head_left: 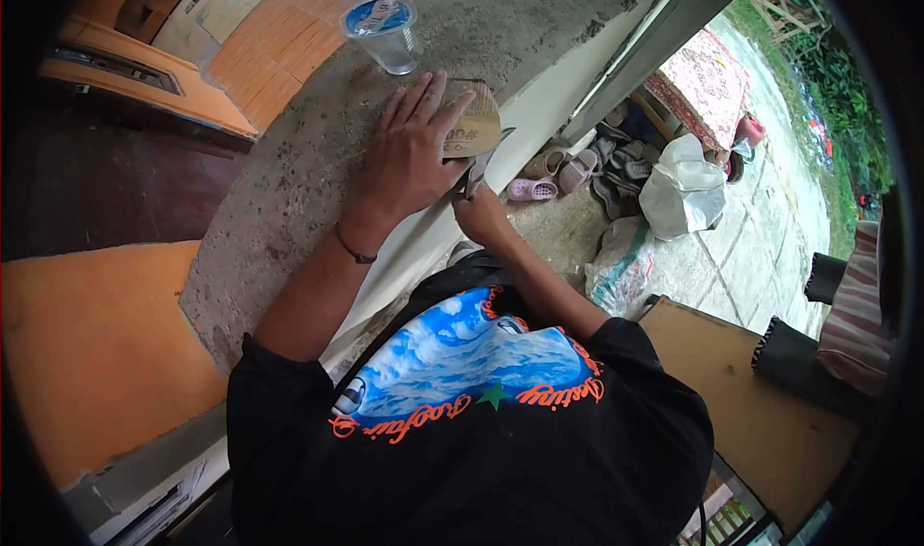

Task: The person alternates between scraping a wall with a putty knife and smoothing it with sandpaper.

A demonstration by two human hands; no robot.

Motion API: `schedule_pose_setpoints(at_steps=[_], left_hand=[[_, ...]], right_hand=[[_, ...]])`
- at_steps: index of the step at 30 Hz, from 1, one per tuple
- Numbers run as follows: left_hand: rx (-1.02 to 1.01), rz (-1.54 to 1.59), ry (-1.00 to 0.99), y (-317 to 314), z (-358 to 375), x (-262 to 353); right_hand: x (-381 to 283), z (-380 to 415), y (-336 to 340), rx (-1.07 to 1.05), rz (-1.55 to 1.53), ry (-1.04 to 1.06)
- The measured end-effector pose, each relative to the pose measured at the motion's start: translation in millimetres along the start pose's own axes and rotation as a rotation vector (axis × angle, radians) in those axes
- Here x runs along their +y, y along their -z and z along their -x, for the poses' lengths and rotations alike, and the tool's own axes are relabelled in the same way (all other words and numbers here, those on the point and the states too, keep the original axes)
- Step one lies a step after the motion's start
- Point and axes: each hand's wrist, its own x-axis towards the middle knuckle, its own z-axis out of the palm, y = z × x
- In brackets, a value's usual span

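The left hand [412, 161], fingers slightly spread, lies flat on a piece of cardboard [474, 130] by the edge of the concrete ledge [279, 199]. The right hand [483, 217] curls around what look like scissors [478, 172]. Ledge stretches leftward; a plastic cup [393, 53] stands beyond the left fingertips.
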Motion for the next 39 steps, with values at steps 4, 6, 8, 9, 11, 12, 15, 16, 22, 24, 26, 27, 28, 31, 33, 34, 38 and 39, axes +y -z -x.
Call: schedule_pose_setpoints(at_steps=[4, 6, 8, 9, 11, 12, 15, 16, 22, 24, 26, 27, 28, 31, 33, 34, 38, 39], left_hand=[[0.024, 0.032, 0.019, -4.5, 5.3, 2.6], [0.038, 0.023, 0.038, -6.3, 7.9, -1.1], [0.079, 0.023, 0.001, -9.3, 7.4, -1.3], [0.075, 0.005, 0.036, -10.0, 5.5, -2.5], [0.133, 0.048, -0.007, -12.8, 9.3, -3.5], [0.117, 0.043, 0.023, -14.0, 11.4, -3.7], [0.168, 0.042, 0.003, -17.2, 10.2, -5.9], [0.176, 0.029, -0.003, -18.8, 11.2, -6.2], [0.138, 0.001, 0.014, -17.8, 13.4, -4.2], [0.166, 0.017, 0.004, -17.6, 10.3, -5.3], [0.154, 0.014, 0.006, -18.7, 12.2, -5.2], [0.159, 0.017, 0.009, -18.7, 13.7, -3.3], [0.151, 0.018, 0.017, -17.3, 13.2, -2.2], [0.146, 0.035, 0.015, -18.1, 12.1, -5.4], [0.166, 0.058, 0.007, -18.4, 12.1, -4.9], [0.151, 0.045, 0.007, -16.2, 12.6, -4.9], [0.130, 0.041, 0.018, -13.4, 11.5, -3.3], [0.130, 0.036, 0.013, -13.3, 12.0, -4.1]], right_hand=[[45.4, -21.4, -24.6, 0.148, 0.164, 0.259], [38.0, -21.9, -8.0, 0.046, 0.059, 0.032], [56.6, -29.9, -6.1, 0.097, 0.174, 0.064], [25.3, -14.5, 4.7, 0.066, 0.169, 0.031], [-12.8, 9.8, 11.5, 0.012, -0.073, -0.001], [-3.4, 5.8, 8.1, -0.003, -0.108, 0.057], [42.1, -27.3, 2.4, -0.009, -0.108, 0.082], [46.0, -28.7, 1.3, 0.009, -0.078, 0.049], [15.0, -5.6, 8.7, -0.039, -0.195, 0.030], [33.0, -25.0, 9.8, -0.098, -0.204, 0.064], [79.3, -49.0, -5.5, 0.117, -0.059, 0.207], [71.2, -41.9, -3.2, 0.116, -0.052, 0.208], [47.7, -30.4, 0.5, 0.106, -0.128, 0.114], [18.0, -13.6, 2.5, 0.057, -0.258, -0.024], [39.4, -24.3, -0.5, 0.109, 0.022, 0.188], [52.0, -29.1, -3.4, 0.113, 0.028, 0.194], [34.6, -22.9, -2.4, 0.062, -0.096, 0.082], [19.7, -16.2, 0.0, 0.005, -0.198, 0.007]])
